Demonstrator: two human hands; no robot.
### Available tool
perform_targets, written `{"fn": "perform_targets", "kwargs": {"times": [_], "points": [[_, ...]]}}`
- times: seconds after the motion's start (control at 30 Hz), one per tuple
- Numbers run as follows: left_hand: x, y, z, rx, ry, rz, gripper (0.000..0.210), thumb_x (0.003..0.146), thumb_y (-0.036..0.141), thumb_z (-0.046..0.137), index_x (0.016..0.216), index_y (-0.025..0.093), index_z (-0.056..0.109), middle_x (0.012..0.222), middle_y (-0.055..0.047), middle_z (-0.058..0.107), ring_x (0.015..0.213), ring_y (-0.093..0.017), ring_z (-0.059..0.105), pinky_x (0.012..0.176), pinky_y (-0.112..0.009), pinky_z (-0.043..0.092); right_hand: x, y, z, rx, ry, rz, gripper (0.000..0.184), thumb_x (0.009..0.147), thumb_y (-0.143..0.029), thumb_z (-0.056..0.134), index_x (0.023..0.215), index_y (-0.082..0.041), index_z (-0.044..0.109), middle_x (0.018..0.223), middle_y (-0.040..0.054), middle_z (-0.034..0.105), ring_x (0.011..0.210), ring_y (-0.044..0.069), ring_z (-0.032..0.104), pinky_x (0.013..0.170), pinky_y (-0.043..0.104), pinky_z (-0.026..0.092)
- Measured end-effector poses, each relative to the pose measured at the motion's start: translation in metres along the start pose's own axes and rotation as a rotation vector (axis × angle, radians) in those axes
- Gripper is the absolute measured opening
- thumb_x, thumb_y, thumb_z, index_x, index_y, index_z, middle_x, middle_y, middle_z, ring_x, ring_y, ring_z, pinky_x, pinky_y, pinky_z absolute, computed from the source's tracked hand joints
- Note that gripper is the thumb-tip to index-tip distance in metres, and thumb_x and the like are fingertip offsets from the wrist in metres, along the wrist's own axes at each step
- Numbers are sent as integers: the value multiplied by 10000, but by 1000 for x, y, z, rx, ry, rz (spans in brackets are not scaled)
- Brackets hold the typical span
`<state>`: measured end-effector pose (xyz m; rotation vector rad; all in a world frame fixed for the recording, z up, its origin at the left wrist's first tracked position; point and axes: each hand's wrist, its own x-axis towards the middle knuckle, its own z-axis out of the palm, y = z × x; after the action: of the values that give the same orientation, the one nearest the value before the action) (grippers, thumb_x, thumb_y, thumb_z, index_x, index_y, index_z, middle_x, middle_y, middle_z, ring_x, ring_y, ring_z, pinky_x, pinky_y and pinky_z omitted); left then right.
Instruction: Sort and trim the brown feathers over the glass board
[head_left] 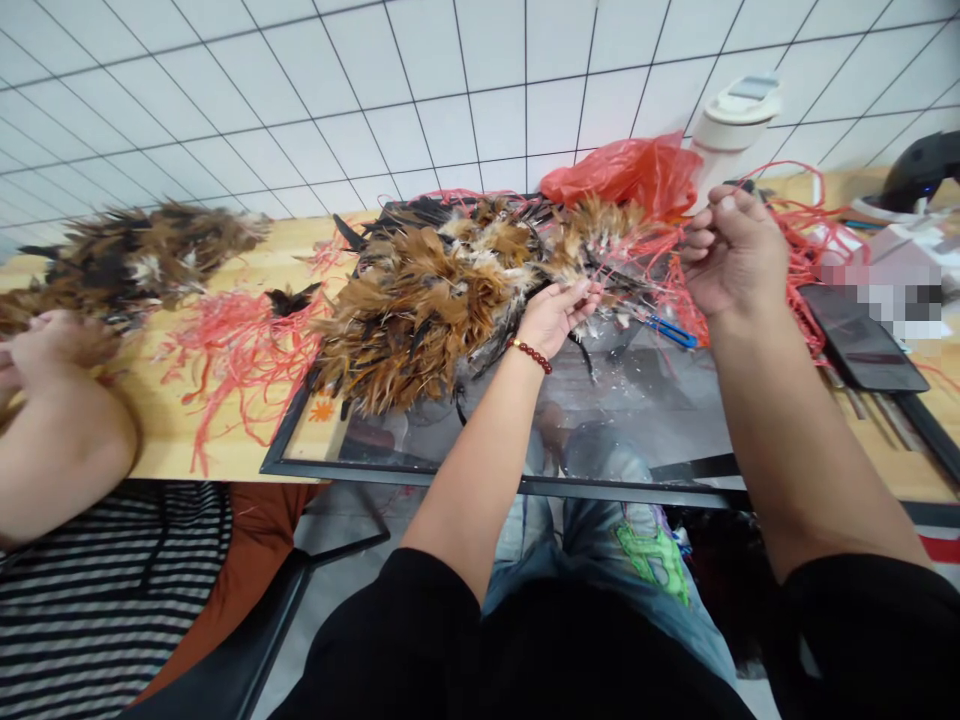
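Observation:
My left hand (556,315), with a dark red bead bracelet (531,354) at the wrist, is closed at the fingertips on the base of a small tan feather bunch (600,232). Pink strands show by these fingertips. Raised to the right, my right hand (739,250) is pinched closed on a pink plastic string (795,165), which arcs away to a tangled heap. A large pile of brown feathers (420,300) lies left of my left hand. Blue-handled snips (671,331) rest on the glass panel (637,400) between my forearms.
A red plastic bag (622,178) and a white tumbler (731,130) stand at the back. At right lie a black phone (862,335) and red string (806,240). Pink strips (240,340) lie at left, near a co-worker's arm (67,420) and more feathers (157,250).

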<state>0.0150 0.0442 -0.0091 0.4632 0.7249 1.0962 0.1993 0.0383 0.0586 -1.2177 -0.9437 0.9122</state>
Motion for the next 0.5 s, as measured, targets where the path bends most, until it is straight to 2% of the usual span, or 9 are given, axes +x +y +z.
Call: {"fn": "perform_targets", "kwargs": {"times": [0.07, 0.17, 0.27, 0.33, 0.37, 0.4, 0.43, 0.47, 0.5], "points": [[0, 1, 0, -40, 25, 4, 81, 845, 102, 712, 922, 127, 720, 934, -73, 757, 936, -118, 726, 927, -248, 555, 0, -2, -4, 18, 42, 3, 67, 900, -287, 501, 875, -327, 548, 1030, 22, 688, 753, 152, 505, 645, 300, 415], [0, 2, -1, -50, 21, 15, 109, 858, 114, 697, 963, 134, 723, 964, -73, 760, 963, -125, 727, 927, -256, 567, 8, -2, -9, 61, 101, -5, 129, 929, -201, 487, 870, -285, 564, 942, 27, 678, 641, 120, 459, 617, 279, 409], [0, 3, -1, -23, -5, 43, 59, 880, 121, 670, 911, 130, 720, 926, -64, 755, 941, -115, 723, 914, -246, 568, 24, 2, -27, -102, 279, -144, 183, 940, -129, 447, 944, -223, 605, 845, 48, 662, 604, 118, 507, 618, 303, 406], [0, 3, -1, -19, -9, 48, 51, 883, 118, 666, 872, 127, 714, 905, -61, 748, 929, -108, 718, 910, -239, 562, 34, 4, -48, -404, 448, -297, 269, 945, -90, 395, 1036, -165, 637, 884, 94, 686, 736, 167, 631, 701, 350, 457], [0, 3, 0, -28, -3, 43, 46, 878, 115, 671, 865, 127, 713, 904, -61, 747, 928, -107, 716, 911, -238, 558, 36, 5, -58, -601, 496, -371, 299, 932, -69, 412, 1094, -141, 652, 980, 131, 707, 892, 199, 677, 804, 383, 476], [-1, 2, 0, -41, 6, 33, 37, 871, 112, 681, 866, 127, 714, 910, -64, 747, 931, -108, 716, 914, -240, 555, 36, 5, -66, -794, 534, -416, 312, 878, -41, 499, 1128, -120, 668, 1150, 175, 690, 1103, 230, 654, 945, 408, 454], [-1, 2, 1, -55, 14, 23, 31, 861, 108, 692, 872, 126, 716, 920, -68, 748, 934, -111, 716, 918, -242, 553, 33, 5, -71, -923, 555, -438, 433, 818, -50, 601, 1248, -86, 633, 1355, 229, 592, 1253, 264, 592, 1045, 419, 411], [-1, 2, 2, -64, 18, 17, 39, 852, 104, 702, 881, 125, 717, 930, -73, 750, 937, -113, 717, 921, -245, 551, 28, 5, -71, -981, 529, -430, 543, 796, -82, 659, 1334, -65, 586, 1427, 249, 535, 1328, 283, 540, 1098, 415, 380], [0, 1, 2, -66, 17, 16, 54, 845, 101, 708, 892, 124, 720, 941, -77, 752, 939, -116, 719, 923, -249, 551, 21, 5, -67, -981, 469, -418, 512, 818, -136, 669, 1322, -79, 604, 1394, 228, 571, 1322, 286, 543, 1109, 411, 380]]}}
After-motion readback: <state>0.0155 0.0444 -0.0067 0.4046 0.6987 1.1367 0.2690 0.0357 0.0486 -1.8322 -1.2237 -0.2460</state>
